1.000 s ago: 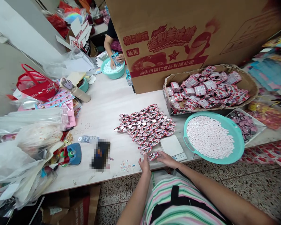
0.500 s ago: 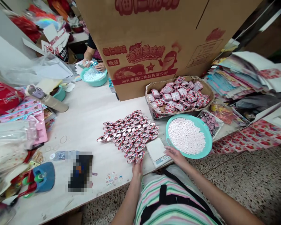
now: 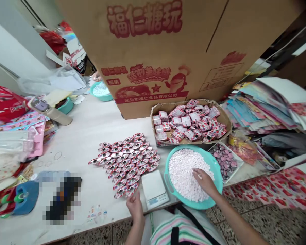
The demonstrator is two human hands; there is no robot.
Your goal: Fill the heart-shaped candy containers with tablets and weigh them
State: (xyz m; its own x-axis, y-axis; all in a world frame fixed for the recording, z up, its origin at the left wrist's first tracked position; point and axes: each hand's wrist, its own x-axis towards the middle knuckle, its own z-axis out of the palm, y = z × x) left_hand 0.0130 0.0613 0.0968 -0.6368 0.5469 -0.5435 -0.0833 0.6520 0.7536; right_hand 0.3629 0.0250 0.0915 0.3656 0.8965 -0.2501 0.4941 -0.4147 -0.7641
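Observation:
My right hand (image 3: 205, 181) is in the turquoise basin (image 3: 220, 170), its fingers bent into small white-pink candies (image 3: 185, 173); a few show at the fingers. Close to the table's front edge, my left hand (image 3: 135, 207) is closed beside the nearest of the packets (image 3: 127, 167); whether it pinches that packet or something else is hidden. These red-and-white packets stand in tight rows with their oval open ends up. Between the packets and the basin lies a white digital scale (image 3: 153, 185), its plate bare.
Behind the basin, a cut-down carton (image 3: 153, 117) holds pink packets. A tall cardboard box (image 3: 142, 68) stands at the back. Right are a tray of pink round pieces (image 3: 223, 158) and stacked printed sheets (image 3: 255, 109). Another person's hand (image 3: 96, 76) shows at a far basin (image 3: 104, 97).
My right hand has gone from the scale's edge into the candies in the basin. My left hand stays by the nearest packet, now curled. The view has shifted, and less of the other person shows.

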